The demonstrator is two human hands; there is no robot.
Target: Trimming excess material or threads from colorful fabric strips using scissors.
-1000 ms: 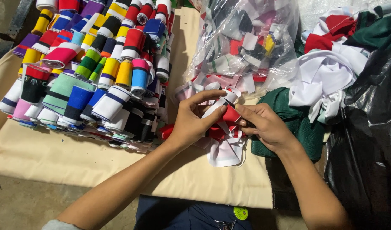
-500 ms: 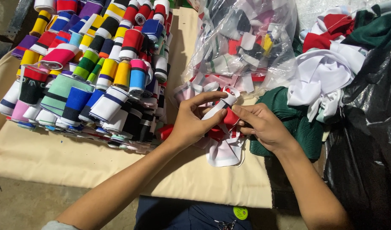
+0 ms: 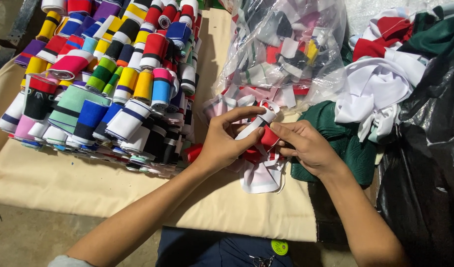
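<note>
Hands working together: left hand [image 3: 222,141] and right hand [image 3: 306,146] fingers gripping red-white fabric strip [image 3: 260,129]; clear plastic bag [image 3: 286,49] beyond holding mixed fabric strips.

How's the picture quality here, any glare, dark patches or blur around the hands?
Head view: the left hand and right hand, pinching a red and white fabric strip, are sharp and evenly lit; glare streaks the clear plastic bag; the black plastic sheet at right falls into deep shadow, detail lost.

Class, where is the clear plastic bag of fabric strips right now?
In the head view, the clear plastic bag sits upper centre, behind both hands, between the fabric rolls and the white cloth.
</note>
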